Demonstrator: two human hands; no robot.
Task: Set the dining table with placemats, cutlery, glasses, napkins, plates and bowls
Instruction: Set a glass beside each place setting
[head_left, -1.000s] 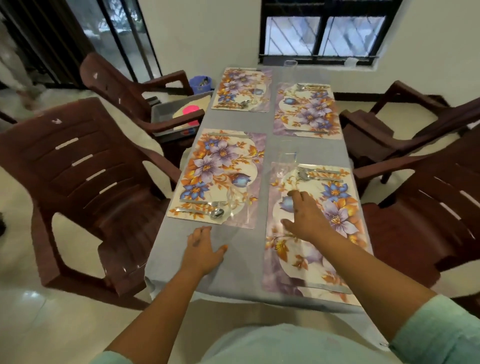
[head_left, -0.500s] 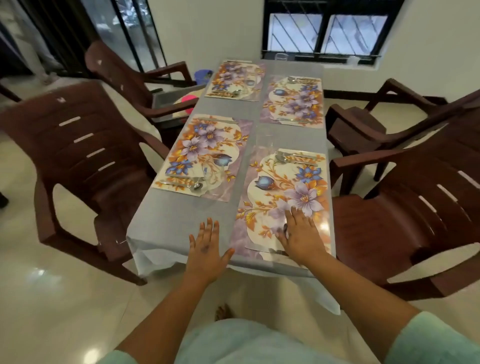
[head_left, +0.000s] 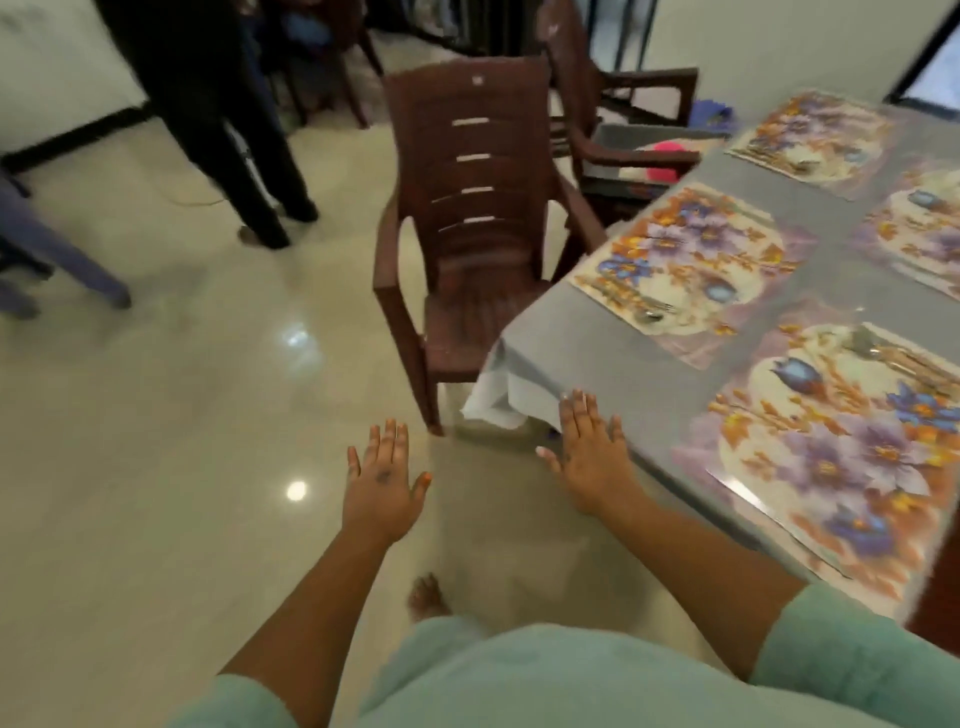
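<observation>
The dining table, under a grey cloth, fills the right side of the head view. Several floral placemats lie on it: a near one, one beside the chair, a far one and one at the right edge. Cutlery lies on the near mat, and more cutlery on the mat beyond. My right hand hovers flat, fingers straight, at the table's near corner. My left hand is spread over the floor, holding nothing.
A brown plastic chair stands at the table's left side, with a second chair behind it. A grey tray with a pink thing sits on that chair. A person's dark legs stand far left. Glossy floor lies below.
The view has swung left, away from the table. Both hands have come off the table; the right left the near placemat and is at the corner, the left is over the floor.
</observation>
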